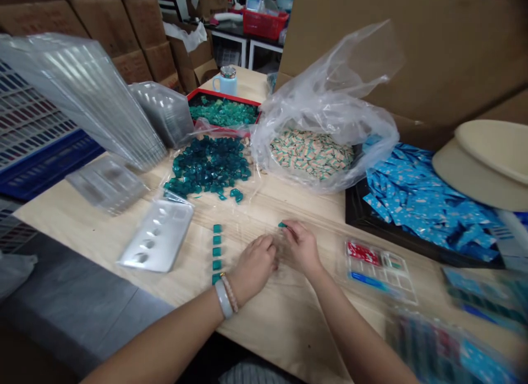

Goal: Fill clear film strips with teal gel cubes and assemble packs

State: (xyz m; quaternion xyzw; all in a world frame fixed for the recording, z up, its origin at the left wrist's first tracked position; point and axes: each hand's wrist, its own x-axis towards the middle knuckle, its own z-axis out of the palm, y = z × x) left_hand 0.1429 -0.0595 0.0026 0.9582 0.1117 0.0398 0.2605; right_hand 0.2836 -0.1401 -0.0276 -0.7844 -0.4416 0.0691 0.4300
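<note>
My right hand (303,246) pinches a small teal square piece (282,224) between thumb and fingertips, just above the wooden table. Close beside it, my left hand (254,267) has its fingers curled downward; a blurred, see-through edge shows near the fingertips, and what they hold is hidden. A bracelet and a pale bangle circle the left wrist. Left of that hand, several teal squares (216,252) form a straight column, the nearest partly covered by the wrist. Beyond the hands lies a heap of dark teal pieces (210,164) on clear plastic.
Clear plastic trays (99,92) stand stacked at left, near a white blister tray (159,235). Behind are a red-rimmed tray (259,117), a blue mug (228,84) and a plastic bag (330,106) of small packets. Blue packets (424,197) and a filled compartment tray (379,268) sit right.
</note>
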